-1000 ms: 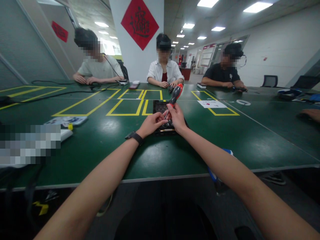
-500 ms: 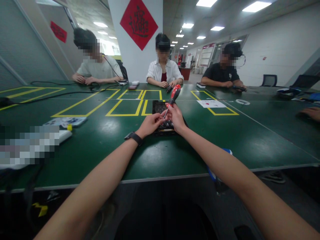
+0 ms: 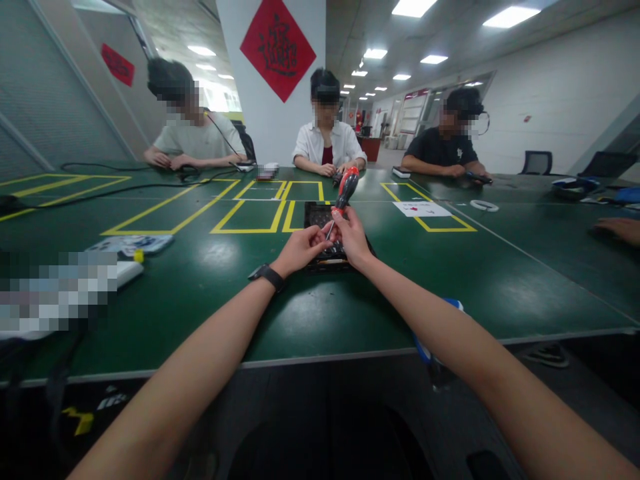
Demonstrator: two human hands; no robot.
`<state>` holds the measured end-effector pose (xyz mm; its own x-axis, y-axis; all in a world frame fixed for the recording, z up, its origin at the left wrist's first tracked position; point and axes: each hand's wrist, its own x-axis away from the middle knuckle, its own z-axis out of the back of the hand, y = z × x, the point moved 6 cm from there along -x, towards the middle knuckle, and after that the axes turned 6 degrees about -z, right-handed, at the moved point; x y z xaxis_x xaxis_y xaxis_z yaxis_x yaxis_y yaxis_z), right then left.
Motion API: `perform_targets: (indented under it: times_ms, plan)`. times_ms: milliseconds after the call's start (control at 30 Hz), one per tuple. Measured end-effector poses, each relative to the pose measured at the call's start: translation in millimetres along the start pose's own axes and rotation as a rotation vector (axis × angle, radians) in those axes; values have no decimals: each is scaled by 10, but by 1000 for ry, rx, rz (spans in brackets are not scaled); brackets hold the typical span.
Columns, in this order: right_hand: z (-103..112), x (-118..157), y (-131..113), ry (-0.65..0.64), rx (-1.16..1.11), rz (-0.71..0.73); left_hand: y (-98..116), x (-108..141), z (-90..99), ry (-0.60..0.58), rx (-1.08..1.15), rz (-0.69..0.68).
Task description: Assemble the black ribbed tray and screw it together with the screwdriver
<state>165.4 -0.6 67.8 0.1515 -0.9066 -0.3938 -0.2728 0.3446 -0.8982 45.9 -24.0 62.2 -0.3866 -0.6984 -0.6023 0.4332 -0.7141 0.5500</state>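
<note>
A screwdriver [image 3: 347, 190] with a red and black handle leans up and to the right, its thin metal shaft slanting down to the left. My right hand [image 3: 354, 241] is closed round the lower end of the handle and the top of the shaft. The fingers of my left hand [image 3: 303, 248] pinch together beside the shaft's tip; whatever small thing they hold is hidden. Beneath both hands lies an open black case [image 3: 316, 212] with small compartments or parts inside, partly covered by my fingers.
Yellow tape outlines [image 3: 245, 230] mark the green table [image 3: 220, 287]. A printed sheet [image 3: 423, 209] and a white ring [image 3: 484, 205] lie to the right. Three people sit across the table. At the left are a flat patterned packet [image 3: 157, 244] and a blurred-out white object [image 3: 131, 270].
The screwdriver's handle has shifted very slightly left. Both hands keep nearly the same place and grip over the black case.
</note>
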Motion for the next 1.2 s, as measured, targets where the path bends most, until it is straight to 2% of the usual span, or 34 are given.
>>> perform_targets:
  times_ms: [167,400,900,1200]
  plan:
    - [1,-14,24,-2,-24,-40,-30,6,-7,-6,-16,-10]
    - [23,-33,76,0,-33,-87,-67,1,-67,-81,70,-26]
    - [-39,12,3,-50,-24,-52,-29,3,9,23,-7,4]
    - [-47,1,40,-97,-34,-91,-97,-1,-24,-17,-39,5]
